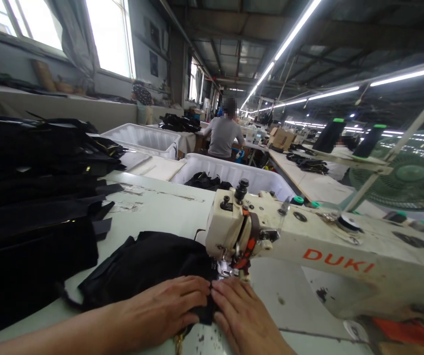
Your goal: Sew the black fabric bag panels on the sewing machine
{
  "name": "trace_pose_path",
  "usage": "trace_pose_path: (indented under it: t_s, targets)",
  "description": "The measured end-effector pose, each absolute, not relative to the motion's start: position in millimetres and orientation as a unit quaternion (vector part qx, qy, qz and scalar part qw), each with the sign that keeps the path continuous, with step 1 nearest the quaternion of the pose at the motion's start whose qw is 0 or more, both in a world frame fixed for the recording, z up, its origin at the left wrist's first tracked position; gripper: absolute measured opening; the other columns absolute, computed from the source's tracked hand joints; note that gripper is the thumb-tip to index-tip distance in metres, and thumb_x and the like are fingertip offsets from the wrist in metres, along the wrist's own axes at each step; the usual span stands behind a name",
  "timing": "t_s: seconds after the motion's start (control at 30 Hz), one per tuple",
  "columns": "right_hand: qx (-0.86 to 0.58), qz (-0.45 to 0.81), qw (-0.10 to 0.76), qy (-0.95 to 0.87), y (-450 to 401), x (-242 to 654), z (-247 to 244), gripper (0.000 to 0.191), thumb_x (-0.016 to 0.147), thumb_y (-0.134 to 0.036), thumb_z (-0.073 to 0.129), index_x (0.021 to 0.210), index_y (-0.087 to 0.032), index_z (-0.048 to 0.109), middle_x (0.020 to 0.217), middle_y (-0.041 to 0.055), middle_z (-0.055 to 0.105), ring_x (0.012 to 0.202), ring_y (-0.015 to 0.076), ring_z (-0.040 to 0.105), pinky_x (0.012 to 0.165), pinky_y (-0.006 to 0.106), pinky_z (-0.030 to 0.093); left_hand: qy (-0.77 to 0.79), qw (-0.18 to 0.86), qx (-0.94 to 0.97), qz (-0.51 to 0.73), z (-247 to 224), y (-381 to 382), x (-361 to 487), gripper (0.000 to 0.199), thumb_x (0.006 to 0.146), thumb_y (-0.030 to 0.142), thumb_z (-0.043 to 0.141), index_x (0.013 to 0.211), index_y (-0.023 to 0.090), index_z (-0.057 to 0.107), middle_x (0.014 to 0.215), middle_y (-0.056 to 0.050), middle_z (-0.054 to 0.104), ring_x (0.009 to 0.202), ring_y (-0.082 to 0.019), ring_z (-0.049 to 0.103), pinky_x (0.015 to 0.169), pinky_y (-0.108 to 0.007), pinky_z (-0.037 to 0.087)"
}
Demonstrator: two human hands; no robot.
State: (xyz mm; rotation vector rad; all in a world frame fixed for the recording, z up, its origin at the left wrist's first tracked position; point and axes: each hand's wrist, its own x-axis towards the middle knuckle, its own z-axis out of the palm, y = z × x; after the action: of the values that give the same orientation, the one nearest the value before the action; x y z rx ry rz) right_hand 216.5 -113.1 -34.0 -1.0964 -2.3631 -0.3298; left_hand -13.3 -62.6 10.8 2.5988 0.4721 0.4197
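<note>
A black fabric piece (152, 261) lies bunched on the pale table of a sewing machine (308, 251), its right edge at the presser foot (226, 268). My left hand (167, 303) is closed on the near edge of this fabric, fingers bent over it and thumb below. Right beside it, just in front of the presser foot, my right hand (239, 305) has its fingers together and bent, gripping the fabric's edge. The fingertips of both hands nearly meet. A gold zipper end (179, 342) hangs below my left hand. The needle tip is hidden.
A tall stack of black fabric pieces (30, 212) fills the table's left side. Behind the machine stands a white bin (271, 180) with black cloth inside; another white bin (141, 138) is farther left. A co-worker (222, 133) sits ahead. Thread cones (328, 135) and a green fan (411, 172) stand right.
</note>
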Motion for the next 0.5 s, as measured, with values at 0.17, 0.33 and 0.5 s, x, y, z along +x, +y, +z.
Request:
trace_pose_path:
  t_s: [0.17, 0.33, 0.5]
  targets:
    - [-0.424, -0.126, 0.227, -0.868, -106.3, 214.9, -33.3, 0.028, 0.101, -0.027, 0.04, 0.119, -0.02, 0.061, 0.122, 0.001, 0.067, 0.103, 0.0212, 0.064, 0.092, 0.038, 0.049, 0.163, 0.225, 0.945, 0.174, 11.6, -54.1, -10.1, 0.023, 0.096, 0.015, 0.051, 0.115, 0.021, 0.062, 0.124, -0.006, 0.062, 0.12, -0.018, 0.056, 0.107, -0.028, 0.043]
    - [-0.451, -0.122, 0.2, -0.861, -104.0, 214.8, -27.5, 0.029, 0.098, -0.027, 0.045, 0.122, -0.019, 0.06, 0.118, 0.0059, 0.067, 0.101, 0.0291, 0.063, 0.089, 0.048, 0.05, 0.175, 0.206, 0.947, 0.175, 11.9, -49.9, -2.6, 0.022, 0.095, 0.015, 0.052, 0.111, 0.022, 0.064, 0.124, -0.006, 0.063, 0.119, -0.019, 0.057, 0.107, -0.028, 0.044]
    - [-0.481, -0.09, 0.22, -0.844, -105.5, 217.1, -29.3, 0.031, 0.093, -0.021, 0.051, 0.123, -0.021, 0.06, 0.108, 0.0107, 0.067, 0.095, 0.0305, 0.059, 0.08, 0.048, 0.052, 0.176, 0.199, 0.948, 0.176, 8.6, -45.2, -1.3, 0.024, 0.096, 0.014, 0.05, 0.115, 0.019, 0.063, 0.124, -0.007, 0.062, 0.123, -0.019, 0.053, 0.108, -0.027, 0.042]
